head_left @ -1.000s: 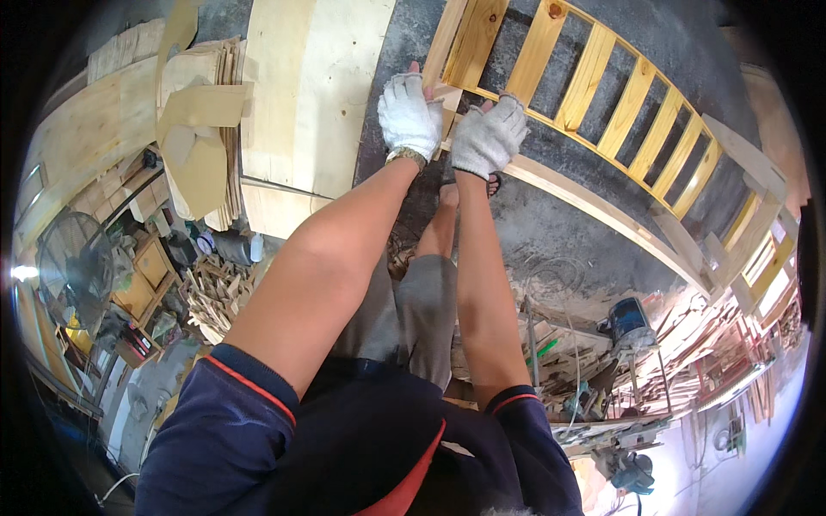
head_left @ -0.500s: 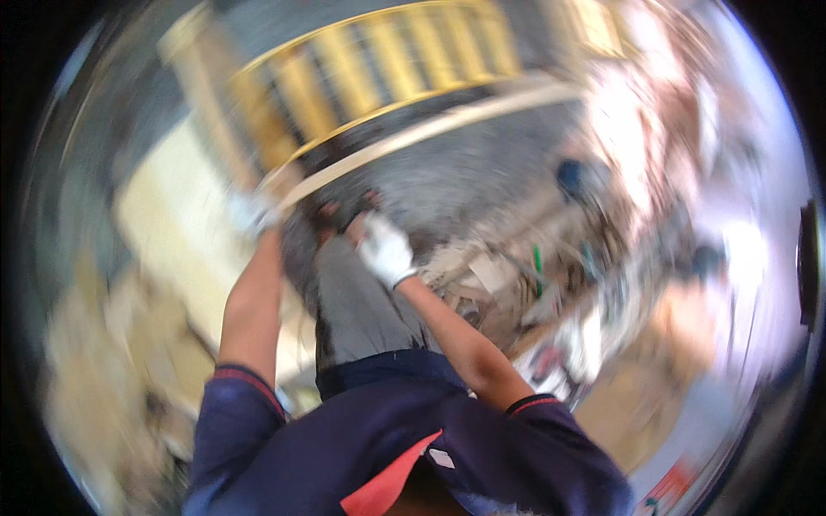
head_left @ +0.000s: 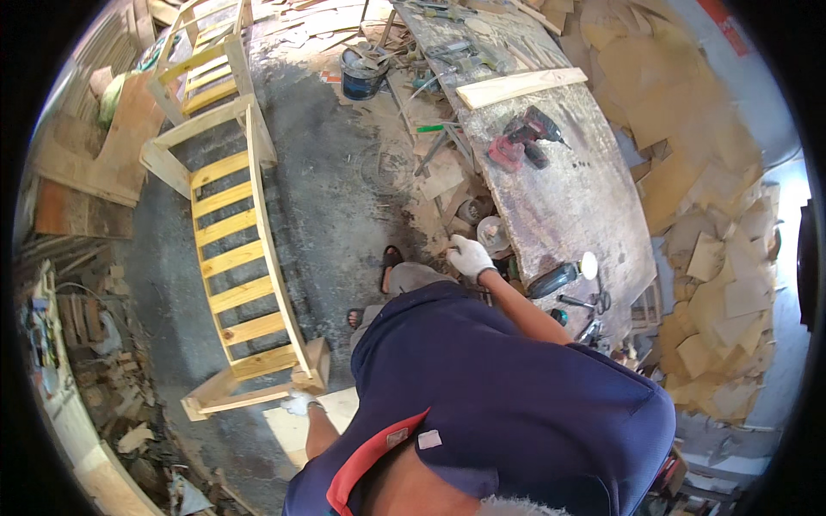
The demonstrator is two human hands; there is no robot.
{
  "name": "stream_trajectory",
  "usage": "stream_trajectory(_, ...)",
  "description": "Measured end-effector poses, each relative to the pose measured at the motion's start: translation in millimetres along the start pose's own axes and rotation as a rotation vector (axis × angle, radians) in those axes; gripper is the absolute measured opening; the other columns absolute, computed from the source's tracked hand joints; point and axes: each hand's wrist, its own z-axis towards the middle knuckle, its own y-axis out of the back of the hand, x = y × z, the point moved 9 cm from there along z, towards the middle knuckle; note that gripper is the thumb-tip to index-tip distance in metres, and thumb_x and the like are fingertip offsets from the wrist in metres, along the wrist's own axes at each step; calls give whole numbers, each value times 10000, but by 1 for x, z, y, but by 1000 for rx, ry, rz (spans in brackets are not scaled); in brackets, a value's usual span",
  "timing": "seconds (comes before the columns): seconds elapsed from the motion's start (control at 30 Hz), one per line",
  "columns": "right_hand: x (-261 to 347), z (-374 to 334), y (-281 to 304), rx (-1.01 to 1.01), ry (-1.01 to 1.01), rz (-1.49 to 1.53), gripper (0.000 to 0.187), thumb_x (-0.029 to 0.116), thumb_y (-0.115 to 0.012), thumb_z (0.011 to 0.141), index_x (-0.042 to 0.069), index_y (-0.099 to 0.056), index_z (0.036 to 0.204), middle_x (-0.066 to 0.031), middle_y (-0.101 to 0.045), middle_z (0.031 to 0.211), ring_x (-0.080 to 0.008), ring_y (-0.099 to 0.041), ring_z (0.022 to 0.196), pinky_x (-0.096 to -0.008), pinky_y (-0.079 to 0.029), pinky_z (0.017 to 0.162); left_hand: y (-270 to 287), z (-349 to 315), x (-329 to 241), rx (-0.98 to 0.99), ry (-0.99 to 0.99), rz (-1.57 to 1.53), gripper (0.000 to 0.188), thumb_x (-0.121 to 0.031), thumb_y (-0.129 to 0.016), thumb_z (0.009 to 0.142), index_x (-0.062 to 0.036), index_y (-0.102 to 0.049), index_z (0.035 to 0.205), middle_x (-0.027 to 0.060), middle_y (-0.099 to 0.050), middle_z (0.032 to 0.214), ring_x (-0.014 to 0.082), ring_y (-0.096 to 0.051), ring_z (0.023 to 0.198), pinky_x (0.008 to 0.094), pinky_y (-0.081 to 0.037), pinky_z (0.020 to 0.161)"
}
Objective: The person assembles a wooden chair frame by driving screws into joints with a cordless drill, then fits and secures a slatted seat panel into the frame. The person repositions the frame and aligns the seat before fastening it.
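So we're looking down over our own shoulders here, navy shirt filling the bottom of the view. Our left hand [head_left: 300, 402], in a white work glove, is down at the near corner of the slatted wooden frame [head_left: 234, 225], right by the corner post block [head_left: 313, 365]. The fingers look curled in against the bottom rail there, touching the wood, but the glove is tiny in the shot and partly tucked behind the shirt, so we honestly can't tell whether they're clamped on it or just resting. A pale plywood sheet [head_left: 297, 423] lies just under and beside that hand.

Our right hand [head_left: 471, 255], also gloved white, is out in front at the near edge of the long workbench [head_left: 585, 185]. Fingers are bunched together and bent, knuckles up, pointing down toward the clutter under the bench edge; we can't see anything actually held in them. Just beyond those fingers is a small round tin [head_left: 493, 232], and off to their right on the bench sits a dark power tool with a round disc [head_left: 564, 275]. Farther up the bench from the fingertips there's a red cordless drill [head_left: 521, 139] and a wooden plank [head_left: 520, 86]. The frame itself runs away from our left fingers across the dusty concrete floor [head_left: 344, 189].
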Motion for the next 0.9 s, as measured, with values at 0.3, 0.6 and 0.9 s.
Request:
stream_trajectory(0.3, -64, 70, -5, -342, -188, 535, 189, 226, -587, 975, 47, -594, 916, -31, -611, 729, -129, -601, 663, -317, -477, 614, -18, -81, -216, 8, -732, 116, 188, -159, -616, 878, -35, -608, 1019, 208, -563, 1061, 408, -576, 1002, 522, -474, 817)
stream_trajectory(0.6, -113, 472, 205, -820, -181, 339, 271, 277, -542, 926, 51, -689, 897, -132, -697, 843, -290, -675, 725, -435, -515, 688, -31, -133, -353, 23, -547, -138, 521, -184, -673, 839, 3, -475, 1283, 288, -506, 1196, 496, -523, 1118, 539, -445, 968)
stream_trajectory(0.9, -56, 736, 218, -254, -50, -222, 246, 269, -570, 923, 52, -684, 943, -129, -694, 894, -289, -677, 786, -422, -524, 737, 8, -285, -206, -138, 137, 81, 612, -314, -633, 877, 12, -469, 1368, 308, -520, 1306, 481, -495, 1232, 502, -419, 1068)
